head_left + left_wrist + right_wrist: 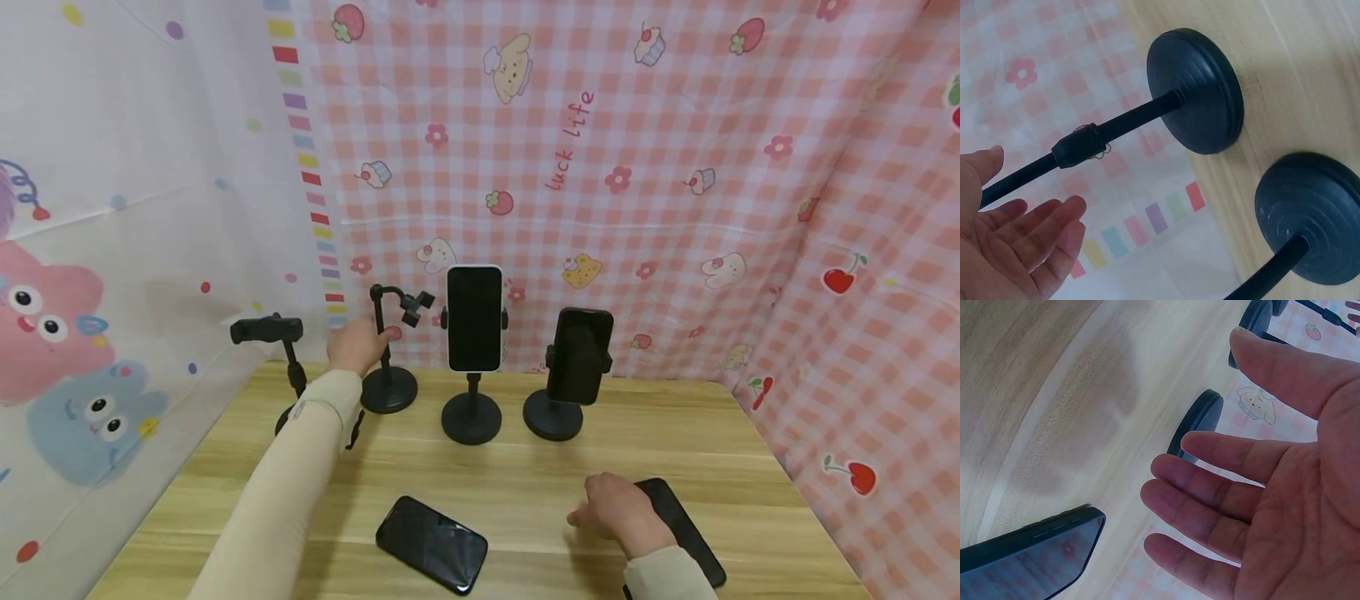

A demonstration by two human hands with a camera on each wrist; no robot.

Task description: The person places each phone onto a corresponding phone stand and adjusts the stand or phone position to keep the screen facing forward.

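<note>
My left hand (pixel 354 346) reaches to an empty black phone stand (pixel 389 391) at the back. In the left wrist view the stand's pole (pixel 1141 120) runs between thumb and loosely bent fingers, which are not closed round it. My right hand (pixel 621 510) hovers over the table with spread fingers and holds nothing. Beside it lies a black phone (pixel 693 542), partly hidden by the hand and sleeve. Another black phone (pixel 432 543) lies screen up near the front. A white-edged phone (pixel 474 318) stands upright in the middle stand, and a black phone (pixel 581 357) leans in the right one.
A second empty stand (pixel 267 330) is at the far left, its base partly behind my left sleeve (pixel 277 492). The wood-grain table (pixel 637 454) ends at a pink checked cloth (pixel 675 242) behind. Printed cloths also hang at left and right.
</note>
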